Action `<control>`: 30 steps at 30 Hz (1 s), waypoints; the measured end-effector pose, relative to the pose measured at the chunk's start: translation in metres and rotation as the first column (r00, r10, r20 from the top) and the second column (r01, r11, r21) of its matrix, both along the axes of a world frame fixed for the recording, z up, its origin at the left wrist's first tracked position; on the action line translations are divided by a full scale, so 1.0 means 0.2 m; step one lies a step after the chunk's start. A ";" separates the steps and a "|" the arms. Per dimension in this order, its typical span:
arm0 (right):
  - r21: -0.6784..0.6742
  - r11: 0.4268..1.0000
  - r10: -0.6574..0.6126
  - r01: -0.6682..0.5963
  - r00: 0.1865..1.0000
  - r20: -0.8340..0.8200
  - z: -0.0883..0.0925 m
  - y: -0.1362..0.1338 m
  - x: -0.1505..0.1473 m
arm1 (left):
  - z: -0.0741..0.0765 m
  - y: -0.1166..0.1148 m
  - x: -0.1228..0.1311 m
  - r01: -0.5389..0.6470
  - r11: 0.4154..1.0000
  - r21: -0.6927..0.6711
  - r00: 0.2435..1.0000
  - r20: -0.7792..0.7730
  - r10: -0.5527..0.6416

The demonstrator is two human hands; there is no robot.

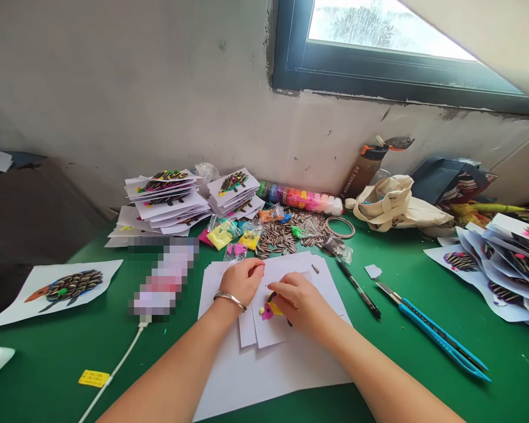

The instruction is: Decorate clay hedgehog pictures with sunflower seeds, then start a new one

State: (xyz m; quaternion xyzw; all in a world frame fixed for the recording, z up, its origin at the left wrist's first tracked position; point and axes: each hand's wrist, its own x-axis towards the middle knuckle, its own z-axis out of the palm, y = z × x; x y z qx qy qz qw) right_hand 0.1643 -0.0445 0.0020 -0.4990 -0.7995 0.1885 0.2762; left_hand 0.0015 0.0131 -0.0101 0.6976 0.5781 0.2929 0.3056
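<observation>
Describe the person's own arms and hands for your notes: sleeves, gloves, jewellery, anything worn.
Both arms are bare as far as the picture shows, with no sleeves in view. The left hand and the right hand wear no gloves. A thin, silver-coloured bangle circles the left wrist. The right wrist carries nothing. No ring or watch can be made out on either hand.

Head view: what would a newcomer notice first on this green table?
At the centre, the left hand rests curled on white sheets while the right hand touches a pink and yellow clay figure. Behind them lies a pile of striped seeds, and stacks of seed-covered cards stand at the back left.
</observation>
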 end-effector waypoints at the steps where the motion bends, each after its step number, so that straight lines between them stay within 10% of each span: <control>1: -0.002 1.000 -0.010 0.010 1.000 0.013 0.00 0.00 0.01 | 0.00 0.00 0.00 0.000 1.000 0.000 1.000 -0.001 0.000; 30: 0.066 0.965 -0.262 0.255 0.957 0.128 -0.01 0.20 0.19 | 0.02 -0.01 0.01 0.059 0.996 0.073 0.994 -0.101 -0.051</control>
